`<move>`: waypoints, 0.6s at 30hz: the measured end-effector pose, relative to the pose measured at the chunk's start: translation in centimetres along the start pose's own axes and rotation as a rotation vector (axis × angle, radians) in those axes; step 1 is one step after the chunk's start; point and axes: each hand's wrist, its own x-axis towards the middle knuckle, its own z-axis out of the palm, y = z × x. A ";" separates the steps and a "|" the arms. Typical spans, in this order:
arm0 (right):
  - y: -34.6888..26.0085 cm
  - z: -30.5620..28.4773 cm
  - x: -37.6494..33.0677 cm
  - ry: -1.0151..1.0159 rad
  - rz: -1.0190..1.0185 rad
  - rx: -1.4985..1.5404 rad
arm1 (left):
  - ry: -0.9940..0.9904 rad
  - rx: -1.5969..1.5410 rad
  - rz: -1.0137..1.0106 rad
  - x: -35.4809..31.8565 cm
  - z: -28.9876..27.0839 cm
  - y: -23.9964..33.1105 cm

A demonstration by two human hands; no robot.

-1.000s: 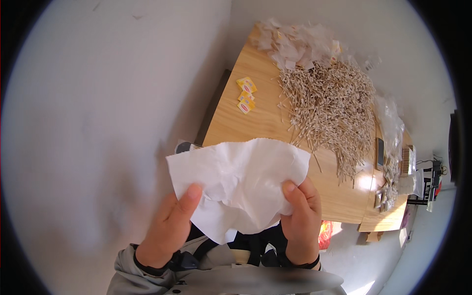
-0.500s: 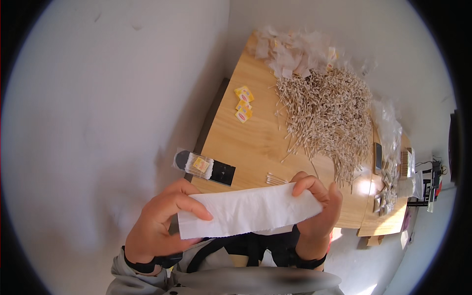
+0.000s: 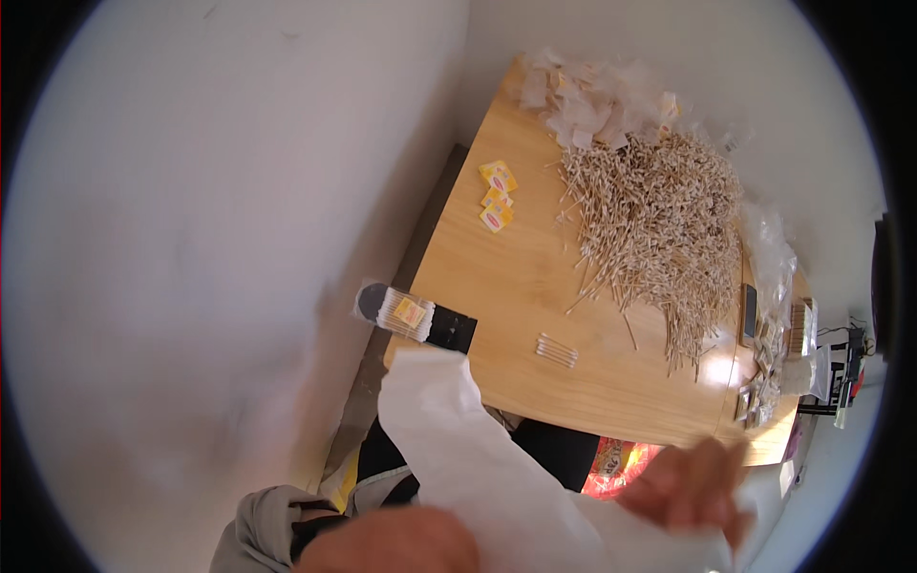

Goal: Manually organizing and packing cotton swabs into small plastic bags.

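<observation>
A long strip of white tissue [image 3: 497,468] stretches in front of me at the lower middle, its loose end raised toward the table edge. My left hand [image 3: 392,540] is low beside the strip, curled against it; its fingertips are hidden. My right hand [image 3: 688,492] meets the strip's right part, its fingers smeared by motion. Beyond the tissue, a few cotton swabs [image 3: 556,350] lie side by side on the wooden table [image 3: 516,277]. At the table's left corner lies a clear pack of swabs [image 3: 406,315] with a yellow label, next to a black flat piece [image 3: 453,329].
A large heap of loose cotton swabs [image 3: 659,229] covers the table's right side. Behind it are crumpled clear bags [image 3: 597,100]; yellow cards [image 3: 497,196] lie left. A phone [image 3: 749,311] sits near the right edge. Below the table is a red bag [image 3: 621,465].
The tissue, earlier spread flat between both hands, now slants with its left end free. My left hand has dropped low; my right has moved right and down. The view has shifted slightly.
</observation>
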 end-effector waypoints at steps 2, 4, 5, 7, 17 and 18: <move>-0.1 3.6 -1.5 -0.208 -0.577 -0.150 | 0.049 0.004 0.180 -0.3 2.0 1.5; 2.2 3.3 -0.4 -0.303 -0.822 -0.204 | 0.091 0.048 0.248 0.1 3.9 0.6; 2.0 3.3 -0.3 -0.316 -0.835 -0.197 | 0.339 0.030 0.241 0.4 5.9 0.4; 1.4 2.5 0.0 -0.327 -0.878 -0.228 | 0.565 -0.037 0.216 0.6 9.4 0.4; 1.6 2.5 -1.0 -0.383 -0.836 -0.206 | -0.033 -0.077 0.410 -2.4 5.7 -3.4; 1.6 2.3 -0.9 -0.386 -0.828 -0.206 | 0.032 -0.023 0.380 -1.9 6.4 -2.9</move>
